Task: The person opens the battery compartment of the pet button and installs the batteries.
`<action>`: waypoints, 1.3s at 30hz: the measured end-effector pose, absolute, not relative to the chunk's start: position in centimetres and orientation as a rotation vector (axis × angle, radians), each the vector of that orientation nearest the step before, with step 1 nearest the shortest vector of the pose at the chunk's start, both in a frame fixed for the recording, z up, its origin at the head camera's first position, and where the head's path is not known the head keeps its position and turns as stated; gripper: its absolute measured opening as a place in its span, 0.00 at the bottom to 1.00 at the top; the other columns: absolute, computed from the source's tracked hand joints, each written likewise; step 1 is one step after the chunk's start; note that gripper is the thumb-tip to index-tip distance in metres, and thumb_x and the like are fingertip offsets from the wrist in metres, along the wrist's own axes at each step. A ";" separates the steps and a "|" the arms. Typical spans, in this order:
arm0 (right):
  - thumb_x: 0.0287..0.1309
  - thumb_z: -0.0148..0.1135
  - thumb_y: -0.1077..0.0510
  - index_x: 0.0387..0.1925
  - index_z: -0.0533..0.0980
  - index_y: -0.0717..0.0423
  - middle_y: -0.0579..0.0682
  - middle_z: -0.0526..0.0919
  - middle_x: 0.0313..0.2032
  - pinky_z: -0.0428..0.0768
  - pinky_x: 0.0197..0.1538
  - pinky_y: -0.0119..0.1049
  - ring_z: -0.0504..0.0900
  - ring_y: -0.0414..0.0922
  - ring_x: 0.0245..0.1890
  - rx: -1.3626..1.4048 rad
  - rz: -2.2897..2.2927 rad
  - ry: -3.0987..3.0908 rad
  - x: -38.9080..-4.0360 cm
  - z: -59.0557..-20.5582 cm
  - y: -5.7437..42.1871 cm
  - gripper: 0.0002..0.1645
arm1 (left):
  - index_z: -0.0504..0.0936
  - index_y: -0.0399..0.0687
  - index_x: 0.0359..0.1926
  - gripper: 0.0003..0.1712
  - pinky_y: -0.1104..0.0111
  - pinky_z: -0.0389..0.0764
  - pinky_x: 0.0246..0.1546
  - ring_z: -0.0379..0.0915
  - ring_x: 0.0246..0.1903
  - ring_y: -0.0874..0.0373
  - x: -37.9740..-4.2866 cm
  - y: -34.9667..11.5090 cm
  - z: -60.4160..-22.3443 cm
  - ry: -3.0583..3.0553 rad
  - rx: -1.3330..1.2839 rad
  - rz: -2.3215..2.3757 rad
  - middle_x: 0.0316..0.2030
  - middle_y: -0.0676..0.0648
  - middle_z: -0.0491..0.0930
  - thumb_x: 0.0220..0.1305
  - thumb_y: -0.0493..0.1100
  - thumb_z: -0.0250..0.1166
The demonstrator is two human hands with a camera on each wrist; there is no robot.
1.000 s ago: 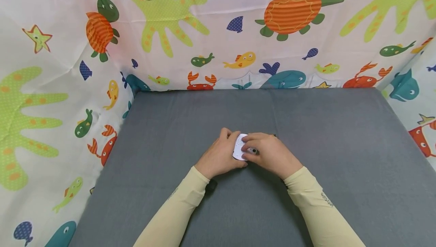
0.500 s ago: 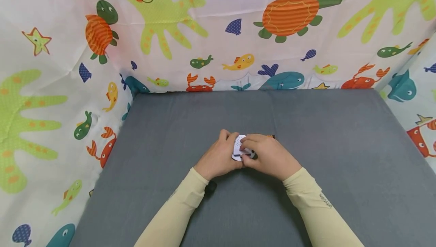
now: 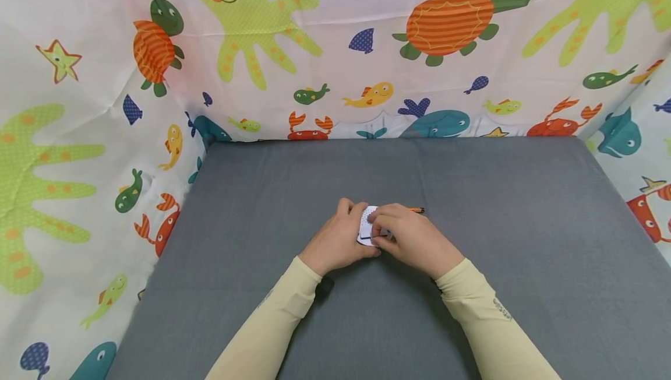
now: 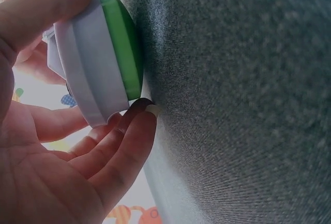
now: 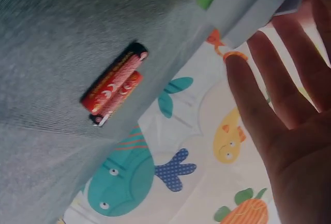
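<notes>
My left hand holds a small white device with a green base by its sides, the white dotted face turned up and the green side close to the cloth. My right hand is over that face, thumb and forefinger pinching a small white cover that sits on it with a dark line along its near edge. The fingers hide much of the device's right half. Beyond the right hand, two red and black batteries lie side by side on the cloth.
A grey cloth covers the work surface. A white curtain printed with sea animals rises at the back and both sides. The dark wrist camera shows under the left wrist.
The right fingers have shifted slightly on the device, and the white cover's dark near edge has come into sight. More of the batteries shows beyond the right hand. The left hand keeps its grip.
</notes>
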State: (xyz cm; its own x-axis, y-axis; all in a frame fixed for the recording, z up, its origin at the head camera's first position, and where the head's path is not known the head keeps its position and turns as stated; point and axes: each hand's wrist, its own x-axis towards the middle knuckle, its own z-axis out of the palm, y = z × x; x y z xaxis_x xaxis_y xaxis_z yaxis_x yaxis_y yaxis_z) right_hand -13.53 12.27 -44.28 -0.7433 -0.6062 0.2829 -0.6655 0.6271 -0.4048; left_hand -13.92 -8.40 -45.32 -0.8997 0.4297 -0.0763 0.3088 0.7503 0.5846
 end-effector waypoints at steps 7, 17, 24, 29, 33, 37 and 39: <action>0.63 0.78 0.60 0.33 0.81 0.44 0.42 0.86 0.38 0.83 0.45 0.42 0.84 0.43 0.41 0.988 0.734 -2.764 -13.0 -43.6 13.0 0.11 | 0.69 0.50 0.78 0.50 0.63 0.83 0.48 0.78 0.45 0.56 -14.1 -8.4 -45.2 2.744 0.555 0.858 0.60 0.44 0.69 0.60 0.55 0.83; 0.62 0.77 0.64 0.57 0.84 0.58 0.57 0.89 0.53 0.84 0.59 0.59 0.86 0.56 0.54 0.575 0.635 -2.960 -11.4 -45.2 21.6 0.22 | 0.65 0.51 0.82 0.57 0.64 0.82 0.48 0.78 0.49 0.56 -14.2 -8.2 -44.9 2.728 0.447 0.804 0.65 0.45 0.67 0.58 0.58 0.83; 0.63 0.76 0.60 0.53 0.86 0.58 0.57 0.87 0.51 0.84 0.56 0.60 0.85 0.57 0.52 0.552 0.572 -3.017 -11.7 -45.8 23.1 0.17 | 0.65 0.53 0.82 0.56 0.63 0.82 0.48 0.78 0.49 0.55 -14.0 -8.4 -45.0 2.729 0.444 0.806 0.66 0.45 0.67 0.58 0.58 0.83; 0.68 0.72 0.62 0.50 0.88 0.58 0.55 0.89 0.47 0.85 0.54 0.58 0.87 0.56 0.49 0.540 0.599 -2.935 -14.3 -45.3 21.6 0.11 | 0.65 0.53 0.82 0.56 0.65 0.82 0.48 0.78 0.49 0.56 -13.9 -8.0 -45.1 2.744 0.447 0.784 0.66 0.46 0.67 0.58 0.58 0.83; 0.68 0.73 0.62 0.45 0.90 0.54 0.51 0.88 0.40 0.85 0.47 0.55 0.86 0.52 0.41 0.509 0.613 -2.898 -16.6 -45.5 19.8 0.06 | 0.64 0.53 0.82 0.58 0.65 0.82 0.49 0.78 0.50 0.56 -13.9 -7.8 -45.2 2.743 0.465 0.781 0.66 0.47 0.67 0.57 0.58 0.84; 0.67 0.73 0.61 0.42 0.91 0.51 0.50 0.86 0.36 0.83 0.40 0.53 0.83 0.50 0.35 0.489 0.591 -2.947 -17.9 -46.0 18.6 0.05 | 0.64 0.52 0.82 0.58 0.65 0.82 0.51 0.78 0.51 0.57 -13.8 -8.0 -45.2 2.748 0.467 0.784 0.66 0.46 0.67 0.57 0.57 0.84; 0.66 0.74 0.61 0.40 0.91 0.50 0.49 0.86 0.36 0.82 0.40 0.53 0.83 0.49 0.35 0.492 0.580 -2.975 -18.3 -46.2 18.2 0.04 | 0.64 0.52 0.82 0.58 0.65 0.82 0.51 0.78 0.51 0.56 -13.9 -8.2 -45.2 2.756 0.461 0.779 0.66 0.46 0.67 0.57 0.57 0.84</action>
